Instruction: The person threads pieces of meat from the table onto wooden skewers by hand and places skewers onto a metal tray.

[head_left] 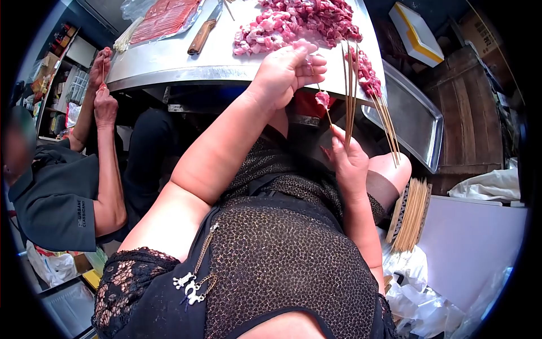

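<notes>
My left hand (293, 70) is over the front edge of the table, thumb and forefinger pinched on a piece of meat, the other fingers loosely bent. Below it, my right hand (350, 158) grips a bunch of bamboo skewers (349, 90) that points upward. From the same hand a single skewer (329, 117) slants toward my left palm, with a meat chunk (322, 99) threaded on it. Behind my hands lies a heap of raw meat pieces (299, 22). Loaded meat skewers (366, 72) rest at the table's right corner, their bare sticks overhanging the edge.
A wooden-handled knife (201, 37) and bagged reddish meat sticks (164, 21) lie on the metal table (164, 69). At right are a metal tray (432, 124), a foam box (415, 34) and a box of skewers (412, 217). A co-worker (62, 192) sits at left, holding a skewer.
</notes>
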Tool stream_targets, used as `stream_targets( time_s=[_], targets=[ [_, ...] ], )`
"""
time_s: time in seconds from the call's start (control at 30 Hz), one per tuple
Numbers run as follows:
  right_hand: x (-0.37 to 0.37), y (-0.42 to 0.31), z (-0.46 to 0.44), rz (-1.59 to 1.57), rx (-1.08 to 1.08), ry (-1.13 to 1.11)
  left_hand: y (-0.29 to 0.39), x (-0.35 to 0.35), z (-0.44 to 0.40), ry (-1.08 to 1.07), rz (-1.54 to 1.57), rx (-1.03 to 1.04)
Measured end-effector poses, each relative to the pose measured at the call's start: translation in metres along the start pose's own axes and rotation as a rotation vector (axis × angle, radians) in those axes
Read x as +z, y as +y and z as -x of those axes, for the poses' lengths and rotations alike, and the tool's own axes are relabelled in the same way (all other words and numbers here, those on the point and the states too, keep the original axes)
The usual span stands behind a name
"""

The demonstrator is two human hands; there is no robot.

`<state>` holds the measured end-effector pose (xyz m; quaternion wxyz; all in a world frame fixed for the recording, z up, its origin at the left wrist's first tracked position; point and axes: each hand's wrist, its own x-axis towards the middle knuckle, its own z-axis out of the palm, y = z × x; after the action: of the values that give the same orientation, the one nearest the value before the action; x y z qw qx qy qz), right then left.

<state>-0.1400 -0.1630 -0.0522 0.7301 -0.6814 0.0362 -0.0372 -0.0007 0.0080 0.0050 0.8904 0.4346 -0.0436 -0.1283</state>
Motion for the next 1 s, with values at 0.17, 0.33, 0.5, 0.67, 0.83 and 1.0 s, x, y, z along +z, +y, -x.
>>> stream_targets(
  time_s=[0.17,0.33,0.5,0.67,0.83,1.0],
  targets=[
    [0.001,0.004,-0.001,0.023,0.003,0.023,-0.009,0.01,0.005,0.071,0.054,0.0],
    [0.004,-0.003,-0.001,0.031,-0.023,-0.029,-0.011,0.02,0.014,-0.01,0.131,0.166],
    [0.01,-0.014,0.0,0.024,0.013,-0.074,-0.015,0.015,0.01,-0.136,0.276,0.172],
    [0.015,-0.033,-0.003,-0.161,0.133,-0.137,-0.022,0.015,0.01,-0.1,0.34,0.021],
    [-0.001,-0.039,-0.007,-0.146,0.07,-0.105,-0.005,0.01,0.003,-0.113,0.11,0.128],
    [-0.001,-0.035,0.001,-0.055,0.038,-0.112,-0.004,0.006,-0.002,-0.075,0.107,0.198]
  ],
)
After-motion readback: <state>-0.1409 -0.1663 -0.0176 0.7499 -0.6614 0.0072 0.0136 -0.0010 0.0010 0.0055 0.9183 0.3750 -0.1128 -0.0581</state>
